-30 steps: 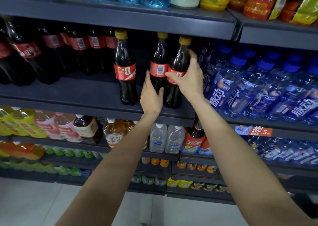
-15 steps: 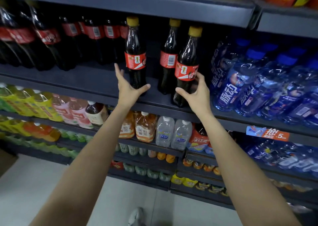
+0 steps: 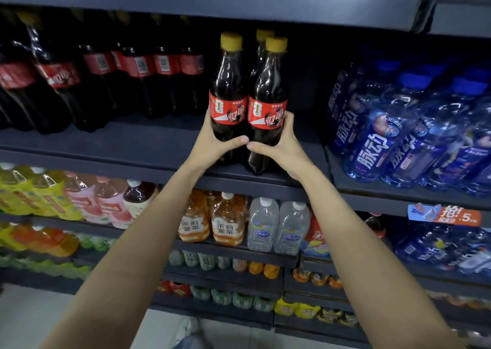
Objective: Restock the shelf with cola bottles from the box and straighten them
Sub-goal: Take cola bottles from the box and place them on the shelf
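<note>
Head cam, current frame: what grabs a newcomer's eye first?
Two yellow-capped cola bottles, the left cola bottle and the right cola bottle, stand side by side at the front edge of the dark shelf in mid-frame. The left hand grips one, the right hand the other, thumbs meeting. To the right sits a crowd of blue water bottles.

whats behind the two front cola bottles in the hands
A third cola bottle stands behind them; only its yellow cap and shoulder show between the front bottles. Its label and base are covered, and the shelf beyond is too dark to tell.
</note>
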{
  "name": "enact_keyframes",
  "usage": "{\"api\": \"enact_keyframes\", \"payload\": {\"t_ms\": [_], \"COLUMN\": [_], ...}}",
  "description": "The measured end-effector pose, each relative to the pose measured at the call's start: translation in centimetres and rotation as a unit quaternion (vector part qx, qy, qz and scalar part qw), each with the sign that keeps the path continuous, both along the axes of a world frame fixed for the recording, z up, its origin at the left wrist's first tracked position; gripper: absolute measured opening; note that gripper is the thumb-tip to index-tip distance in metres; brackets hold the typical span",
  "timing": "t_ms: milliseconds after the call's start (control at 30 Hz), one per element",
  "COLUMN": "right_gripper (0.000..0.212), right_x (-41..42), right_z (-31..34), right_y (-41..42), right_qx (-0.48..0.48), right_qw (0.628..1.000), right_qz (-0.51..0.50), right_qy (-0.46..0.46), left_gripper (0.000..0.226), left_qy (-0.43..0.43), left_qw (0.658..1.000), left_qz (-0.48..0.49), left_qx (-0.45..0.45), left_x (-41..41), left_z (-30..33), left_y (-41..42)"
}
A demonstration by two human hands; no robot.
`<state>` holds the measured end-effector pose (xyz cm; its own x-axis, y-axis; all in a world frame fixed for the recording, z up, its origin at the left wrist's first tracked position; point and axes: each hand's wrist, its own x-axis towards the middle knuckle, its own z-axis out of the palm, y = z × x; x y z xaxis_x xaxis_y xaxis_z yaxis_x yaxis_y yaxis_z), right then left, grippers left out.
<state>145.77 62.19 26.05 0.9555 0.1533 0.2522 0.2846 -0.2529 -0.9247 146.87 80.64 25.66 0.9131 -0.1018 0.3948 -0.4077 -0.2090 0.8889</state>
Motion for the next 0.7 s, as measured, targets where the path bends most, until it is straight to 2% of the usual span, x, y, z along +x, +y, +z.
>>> {"api": "enact_keyframes", "payload": {"t_ms": [233,433,533,633,700], "right_gripper": [0.083,0.087,0.089,0.085,0.083], "right_x": [2.8,5.7,7.3,8.2,8.4], "right_z": [0.1,0.1,0.0,-0.2,-0.6], "right_y": [1.9,3.5,4.2,4.8,5.1], "right_qx": [-0.012,-0.025,-0.026,-0.015,-0.003], "right_qw": [1.000,0.999,0.998,0.996,0.993], "right_qz": [0.002,-0.016,-0.040,-0.066,-0.094], "right_qy": [-0.005,-0.012,-0.033,-0.054,-0.069], "left_gripper": [0.072,0.090,0.100,0.111,0.112], "left_qy": [0.010,-0.007,-0.028,-0.057,-0.066], "left_qw": [1.000,1.000,0.994,0.967,0.964], "left_qz": [-0.019,0.002,-0.008,0.039,0.050], "left_qx": [-0.017,0.003,0.105,0.244,0.253], "left_x": [3.0,5.1,6.3,6.9,6.9], "left_z": [0.0,-0.4,-0.5,-0.6,-0.6], "left_y": [1.4,2.4,3.4,3.8,3.6]}}
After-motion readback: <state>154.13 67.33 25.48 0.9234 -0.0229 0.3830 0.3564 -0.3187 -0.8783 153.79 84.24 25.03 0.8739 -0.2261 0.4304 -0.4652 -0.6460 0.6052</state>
